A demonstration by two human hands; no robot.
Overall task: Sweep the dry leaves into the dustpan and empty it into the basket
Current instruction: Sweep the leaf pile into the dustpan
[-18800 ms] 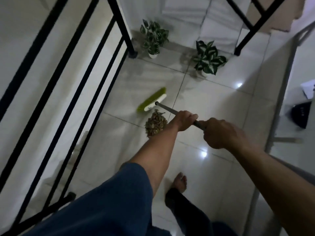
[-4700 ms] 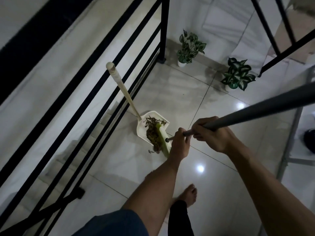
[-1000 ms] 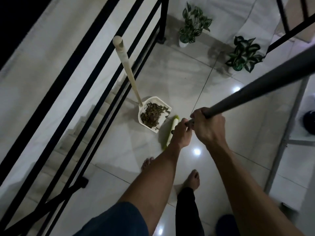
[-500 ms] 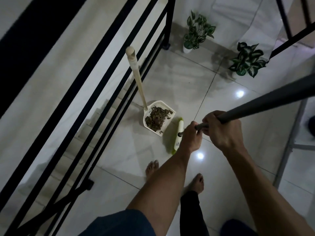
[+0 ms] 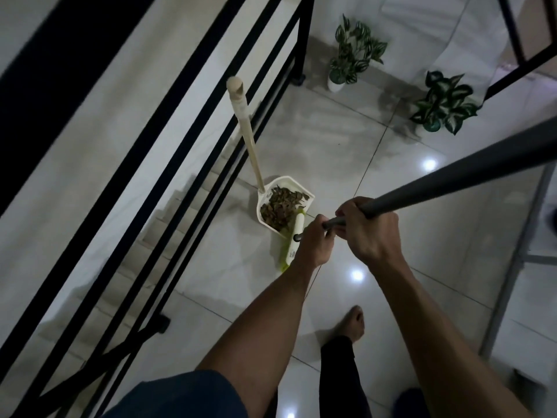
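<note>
White dustpan (image 5: 304, 192) beside black railing (image 5: 211, 152); broom (image 5: 294, 236) at lip.

Head view, steeply down past forearms onto tiled floor (image 5: 316, 137).

Left hand (image 5: 313, 242) and right hand (image 5: 369, 229) fisted close together, arms outstretched
</note>
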